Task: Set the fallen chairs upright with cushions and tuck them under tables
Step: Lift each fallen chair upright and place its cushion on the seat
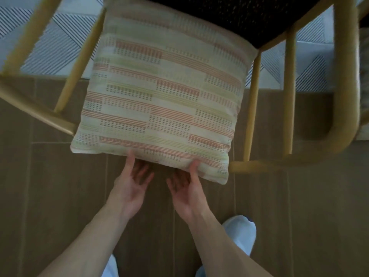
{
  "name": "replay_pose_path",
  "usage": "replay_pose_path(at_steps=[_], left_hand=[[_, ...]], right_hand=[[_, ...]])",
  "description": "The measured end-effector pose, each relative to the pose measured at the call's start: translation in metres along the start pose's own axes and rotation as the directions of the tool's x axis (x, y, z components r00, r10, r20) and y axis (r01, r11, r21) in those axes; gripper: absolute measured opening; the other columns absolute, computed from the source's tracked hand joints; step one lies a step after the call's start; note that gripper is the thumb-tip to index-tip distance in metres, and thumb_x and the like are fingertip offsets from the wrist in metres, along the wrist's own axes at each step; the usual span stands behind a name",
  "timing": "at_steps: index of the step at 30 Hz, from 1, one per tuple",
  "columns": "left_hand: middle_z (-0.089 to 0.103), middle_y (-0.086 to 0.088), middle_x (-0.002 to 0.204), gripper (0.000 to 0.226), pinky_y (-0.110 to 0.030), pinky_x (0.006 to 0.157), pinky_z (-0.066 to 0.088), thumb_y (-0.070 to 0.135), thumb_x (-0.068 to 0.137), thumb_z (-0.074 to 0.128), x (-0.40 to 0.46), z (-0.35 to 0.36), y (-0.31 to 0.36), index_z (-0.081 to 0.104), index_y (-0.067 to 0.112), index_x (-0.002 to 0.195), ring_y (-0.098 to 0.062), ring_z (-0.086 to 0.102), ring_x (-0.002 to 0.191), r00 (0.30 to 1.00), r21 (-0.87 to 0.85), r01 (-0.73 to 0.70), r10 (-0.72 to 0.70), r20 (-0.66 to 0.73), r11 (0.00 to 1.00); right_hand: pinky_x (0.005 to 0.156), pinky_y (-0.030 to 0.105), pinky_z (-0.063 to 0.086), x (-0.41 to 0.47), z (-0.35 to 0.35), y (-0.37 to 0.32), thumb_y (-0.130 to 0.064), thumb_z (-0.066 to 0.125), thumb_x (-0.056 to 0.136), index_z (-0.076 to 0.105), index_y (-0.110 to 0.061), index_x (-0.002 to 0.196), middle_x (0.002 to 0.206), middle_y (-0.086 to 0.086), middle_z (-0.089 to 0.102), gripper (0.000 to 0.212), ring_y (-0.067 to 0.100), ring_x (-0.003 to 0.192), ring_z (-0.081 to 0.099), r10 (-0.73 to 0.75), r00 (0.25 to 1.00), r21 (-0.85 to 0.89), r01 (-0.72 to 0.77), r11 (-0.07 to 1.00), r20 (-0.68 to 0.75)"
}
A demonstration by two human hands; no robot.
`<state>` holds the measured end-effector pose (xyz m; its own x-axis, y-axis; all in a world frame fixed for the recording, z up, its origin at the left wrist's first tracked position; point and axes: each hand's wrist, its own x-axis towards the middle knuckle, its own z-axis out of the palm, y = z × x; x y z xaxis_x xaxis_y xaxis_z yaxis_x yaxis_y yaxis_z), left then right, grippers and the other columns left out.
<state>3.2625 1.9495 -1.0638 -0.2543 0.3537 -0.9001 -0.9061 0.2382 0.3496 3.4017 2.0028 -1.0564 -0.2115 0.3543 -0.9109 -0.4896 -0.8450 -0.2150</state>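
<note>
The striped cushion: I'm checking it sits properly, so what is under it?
The striped cushion lies on the wooden chair, its far part over the dark seat. Both hands' fingers, left hand and right hand, reach beneath its near edge. The seat's covered part is hidden.

Cream cushion (159,96) with orange-green stripes, yellow chair (343,76), brown floor (60,196)

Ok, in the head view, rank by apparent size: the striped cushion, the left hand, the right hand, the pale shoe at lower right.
1. Striped cushion, by far.
2. Left hand and right hand: alike, no ranking.
3. Pale shoe: similar to the hands, partly hidden by the forearm, so unsure.
</note>
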Motion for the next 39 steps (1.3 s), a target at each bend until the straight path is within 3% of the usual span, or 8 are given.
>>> replay_pose_path(at_steps=[4, 9, 18, 23, 29, 33, 36, 39], left_hand=[[0.072, 0.001, 0.127, 0.059, -0.043, 0.105, 0.047, 0.048, 0.085, 0.071, 0.015, -0.006, 0.002, 0.058, 0.022, 0.136, -0.016, 0.065, 0.122, 0.996, -0.108, -0.052, 0.059, 0.064, 0.993], [0.073, 0.001, 0.125, 0.059, -0.047, 0.112, 0.042, 0.043, 0.08, 0.073, 0.02, -0.006, 0.001, 0.06, 0.021, 0.134, -0.015, 0.069, 0.115, 0.995, -0.169, -0.05, 0.064, 0.08, 0.984], [0.068, -0.002, 0.134, 0.088, -0.046, 0.117, 0.037, 0.043, 0.066, 0.085, -0.006, 0.002, 0.003, 0.052, 0.019, 0.144, -0.021, 0.059, 0.129, 0.997, -0.134, -0.036, 0.044, 0.056, 0.99], [0.066, -0.004, 0.136, 0.09, -0.046, 0.116, 0.039, 0.03, 0.071, 0.081, -0.061, 0.011, 0.009, 0.041, 0.022, 0.151, -0.024, 0.058, 0.13, 0.997, -0.216, -0.076, 0.076, -0.012, 0.973], [0.068, -0.008, 0.132, 0.06, -0.04, 0.115, 0.039, 0.018, 0.08, 0.069, -0.165, 0.059, 0.016, 0.056, 0.017, 0.139, -0.023, 0.061, 0.126, 0.999, -0.36, -0.019, 0.032, 0.031, 0.933], [0.068, -0.009, 0.131, 0.057, -0.04, 0.117, 0.037, 0.023, 0.074, 0.073, -0.238, 0.102, 0.021, 0.061, 0.017, 0.129, -0.023, 0.06, 0.125, 0.998, -0.301, 0.012, -0.032, -0.062, 0.954], [0.071, -0.006, 0.126, 0.063, -0.042, 0.117, 0.037, 0.032, 0.069, 0.078, -0.29, 0.132, 0.027, 0.062, 0.019, 0.128, -0.023, 0.061, 0.124, 0.992, -0.215, 0.038, -0.062, -0.106, 0.976], [0.072, -0.005, 0.124, 0.07, -0.044, 0.111, 0.042, 0.039, 0.063, 0.082, -0.34, 0.156, 0.039, 0.062, 0.021, 0.127, -0.025, 0.062, 0.12, 0.985, -0.142, 0.064, -0.085, -0.147, 0.988]], right_hand=[[0.12, 0.047, 0.035, 0.015, -0.005, -0.003, -0.042, 0.077, 0.075, 0.053, -0.023, 0.143, 0.135, 0.004, 0.067, 0.075, 0.023, 0.131, 0.055, -0.018, 1.0, 0.073, 0.02, 0.997, -0.025], [0.118, 0.046, 0.038, 0.018, -0.008, -0.007, -0.033, 0.077, 0.075, 0.056, -0.024, 0.14, 0.131, 0.003, 0.071, 0.069, 0.023, 0.127, 0.061, -0.069, 0.998, 0.059, 0.068, 0.996, 0.01], [0.118, 0.048, 0.038, -0.007, 0.001, -0.017, -0.034, 0.069, 0.081, 0.048, -0.02, 0.146, 0.137, 0.009, 0.066, 0.07, 0.028, 0.13, 0.059, -0.1, 0.995, -0.032, 0.1, 0.994, 0.006], [0.101, 0.043, 0.052, -0.064, 0.004, -0.038, -0.038, 0.07, 0.083, 0.05, -0.025, 0.145, 0.132, 0.006, 0.07, 0.066, 0.025, 0.124, 0.065, -0.094, 0.995, -0.133, 0.088, 0.987, -0.039], [0.085, 0.039, 0.057, -0.16, 0.013, -0.087, -0.046, 0.076, 0.073, 0.057, -0.022, 0.136, 0.117, 0.004, 0.077, 0.07, 0.024, 0.113, 0.07, -0.106, 0.977, -0.251, 0.057, 0.966, -0.186], [0.08, 0.041, 0.057, -0.228, 0.028, -0.13, -0.049, 0.08, 0.066, 0.063, -0.015, 0.12, 0.1, 0.007, 0.081, 0.066, 0.028, 0.103, 0.072, -0.126, 0.949, -0.35, 0.018, 0.937, -0.29], [0.071, 0.039, 0.055, -0.281, 0.039, -0.163, -0.05, 0.083, 0.066, 0.062, -0.01, 0.121, 0.112, 0.014, 0.077, 0.071, 0.035, 0.107, 0.07, -0.144, 0.925, -0.404, -0.011, 0.915, -0.352], [0.051, 0.031, 0.052, -0.333, 0.055, -0.191, -0.05, 0.084, 0.069, 0.062, -0.008, 0.121, 0.109, 0.017, 0.077, 0.07, 0.031, 0.083, 0.072, -0.161, 0.911, -0.443, -0.026, 0.896, -0.379]])
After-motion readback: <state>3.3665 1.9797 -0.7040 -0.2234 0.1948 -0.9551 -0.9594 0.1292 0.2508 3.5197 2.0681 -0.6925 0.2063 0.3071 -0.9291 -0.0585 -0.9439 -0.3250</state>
